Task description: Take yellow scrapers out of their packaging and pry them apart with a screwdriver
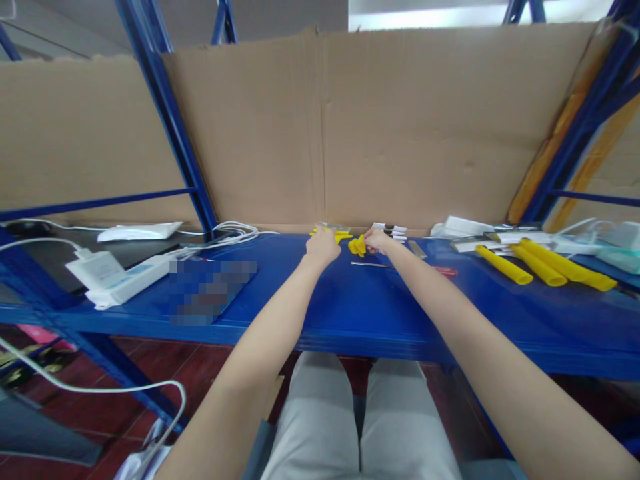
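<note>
My left hand (324, 245) reaches to the back of the blue shelf top, over yellow pieces (343, 235) that show on both sides of it. Its fingers are mostly hidden behind the back of the hand. Just to the right, my right hand (376, 240) pinches a crumpled-looking yellow piece (357, 246) between its fingertips. Both yellow items are too small to name. Beneath my right forearm lies a screwdriver (444, 271) with a red handle, its metal shaft pointing left. Small white-and-black items (393, 231) and a flat metal strip (417, 249) lie beyond that arm.
Several yellow tubes (505, 265) lie at the right among white packages (463, 228). A white power strip (131, 280) with a plugged-in adapter and coiled white cables (237, 232) occupies the left. A pixelated flat object (214, 292) sits near the front edge. Cardboard (400, 127) walls the back.
</note>
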The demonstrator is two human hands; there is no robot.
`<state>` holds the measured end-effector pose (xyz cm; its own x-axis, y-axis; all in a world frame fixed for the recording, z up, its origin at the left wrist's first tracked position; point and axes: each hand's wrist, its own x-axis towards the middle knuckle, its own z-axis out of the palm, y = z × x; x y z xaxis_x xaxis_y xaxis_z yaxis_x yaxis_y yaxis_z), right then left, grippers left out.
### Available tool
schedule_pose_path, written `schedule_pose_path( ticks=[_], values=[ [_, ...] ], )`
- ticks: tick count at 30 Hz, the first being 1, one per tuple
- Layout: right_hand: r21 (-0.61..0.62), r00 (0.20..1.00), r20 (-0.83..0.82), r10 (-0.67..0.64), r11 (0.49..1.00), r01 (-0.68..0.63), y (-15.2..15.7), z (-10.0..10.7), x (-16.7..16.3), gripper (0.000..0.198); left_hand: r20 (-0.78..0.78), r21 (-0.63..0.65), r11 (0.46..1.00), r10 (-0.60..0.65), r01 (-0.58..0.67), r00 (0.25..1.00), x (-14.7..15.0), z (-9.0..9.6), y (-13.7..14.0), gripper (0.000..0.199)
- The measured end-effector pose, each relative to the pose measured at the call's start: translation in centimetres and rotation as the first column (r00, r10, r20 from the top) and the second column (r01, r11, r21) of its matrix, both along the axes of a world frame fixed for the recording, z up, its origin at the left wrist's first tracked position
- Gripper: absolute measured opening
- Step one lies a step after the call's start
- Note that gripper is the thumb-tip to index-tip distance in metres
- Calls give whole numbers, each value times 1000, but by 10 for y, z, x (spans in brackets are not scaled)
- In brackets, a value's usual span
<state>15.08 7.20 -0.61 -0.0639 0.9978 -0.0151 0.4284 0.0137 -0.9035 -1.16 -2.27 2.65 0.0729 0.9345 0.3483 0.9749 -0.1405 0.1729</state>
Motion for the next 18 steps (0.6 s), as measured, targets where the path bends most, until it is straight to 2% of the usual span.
schedule_pose_path(
  ticks=[4,9,18],
  values=[
    [104,981,166,-103,991,87,6,-7,-6,11,13,4,1000,10,-10,1000,0,-1,1,44],
    [172,943,306,-130,982,79,7,-6,-11,11,24,7,1000,-2,1,1000,1,-1,2,44],
    [249,910,391,-140,968,42,-4,-3,-18,22,7,13,1000,-10,10,1000,1,-2,2,42]
  ],
)
